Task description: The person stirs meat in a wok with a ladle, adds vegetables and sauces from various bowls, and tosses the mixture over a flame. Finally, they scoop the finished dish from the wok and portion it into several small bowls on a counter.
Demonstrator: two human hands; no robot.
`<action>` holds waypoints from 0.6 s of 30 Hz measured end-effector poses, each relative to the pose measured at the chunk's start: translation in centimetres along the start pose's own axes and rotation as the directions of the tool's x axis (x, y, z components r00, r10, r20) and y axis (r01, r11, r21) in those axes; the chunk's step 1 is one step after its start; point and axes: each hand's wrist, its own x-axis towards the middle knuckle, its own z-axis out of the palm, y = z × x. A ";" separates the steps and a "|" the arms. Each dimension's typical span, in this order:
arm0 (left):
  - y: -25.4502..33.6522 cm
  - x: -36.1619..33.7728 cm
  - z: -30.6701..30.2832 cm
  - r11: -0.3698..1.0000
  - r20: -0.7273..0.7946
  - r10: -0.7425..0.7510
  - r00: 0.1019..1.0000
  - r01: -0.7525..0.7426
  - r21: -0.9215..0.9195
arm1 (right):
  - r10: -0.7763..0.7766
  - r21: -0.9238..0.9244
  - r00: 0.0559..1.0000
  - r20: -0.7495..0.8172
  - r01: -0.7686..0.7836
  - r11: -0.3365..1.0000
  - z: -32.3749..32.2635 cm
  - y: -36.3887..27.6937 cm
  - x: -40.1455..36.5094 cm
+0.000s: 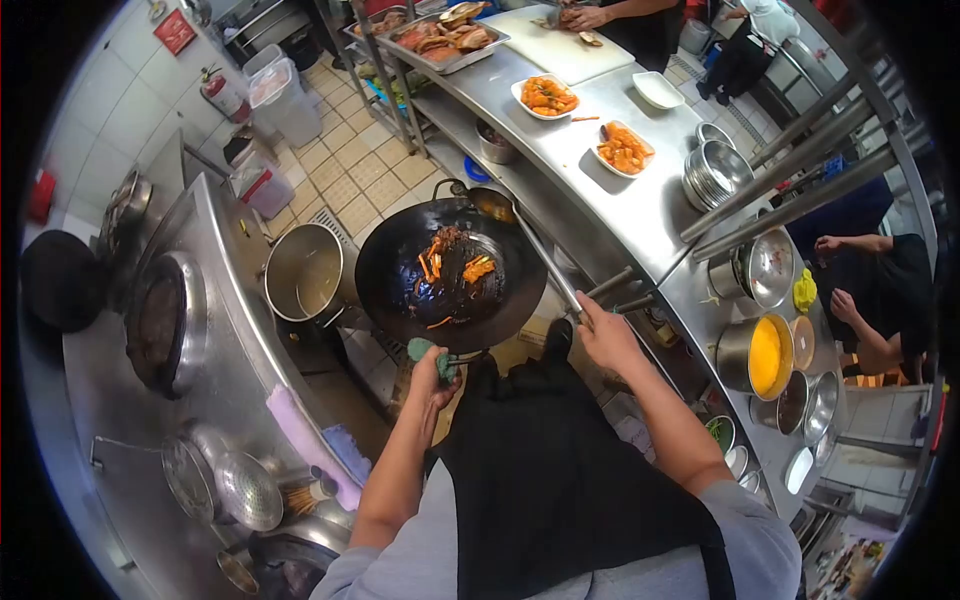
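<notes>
I see my left hand (433,378) just below the centre of the frame, closed around the handle of the black wok (400,290) through a folded green cloth (424,351). The wok sits in the middle of the picture, held off the stove and tilted a little toward the steel counter (600,190). Inside it lie a few orange and brown food scraps (455,263) in a thin film of sauce.

My right hand (605,335), right of centre, is wrapped around the end of a long ladle (545,262). Its shaft runs up and left across the wok's rim, and the bowl hangs over the far edge of the wok, touching or just above it; I cannot tell which.

Just beside the wok, to its left, stands a steel pot (305,272). Along the counter in the upper middle are two white plates of orange food (545,96), one behind the other, with an empty white dish (657,90) near them. A stack of steel bowls (715,172) sits to the right of the plates. Lower right, a pot of yellow liquid (765,357) stands among smaller bowls. At the top edge, another person's hand (585,16) rests on a cutting board (555,50), next to a tray of roasted meat (440,38). A wire skimmer (245,490) lies lower left.
</notes>
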 end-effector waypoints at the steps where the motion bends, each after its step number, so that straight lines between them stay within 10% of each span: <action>1: 0.0 0.3 0.0 1.000 -0.006 0.006 1.000 -0.006 -0.010 | 0.035 -0.054 0.999 0.022 -0.034 0.998 0.9 0.1 0.7; 7: -1.1 3.3 2.2 0.984 -0.139 0.150 0.979 -0.135 0.114 | 0.007 0.221 0.977 0.214 -0.055 0.974 8.7 0.9 -0.3; 9: -1.8 6.4 1.5 0.973 -0.194 0.181 0.964 -0.147 0.177 | -0.051 0.638 0.778 0.626 -0.473 0.607 5.6 -0.7 -1.5; 11: -1.8 5.5 1.9 0.965 -0.208 0.189 0.960 -0.143 0.219 | -0.130 0.613 0.599 0.790 -0.773 0.163 1.0 -0.6 -2.3; 18: -0.2 1.6 -0.9 0.997 -0.190 -0.008 0.982 0.024 0.078 | -0.397 0.576 0.626 0.672 -0.778 -0.252 3.5 6.1 -4.2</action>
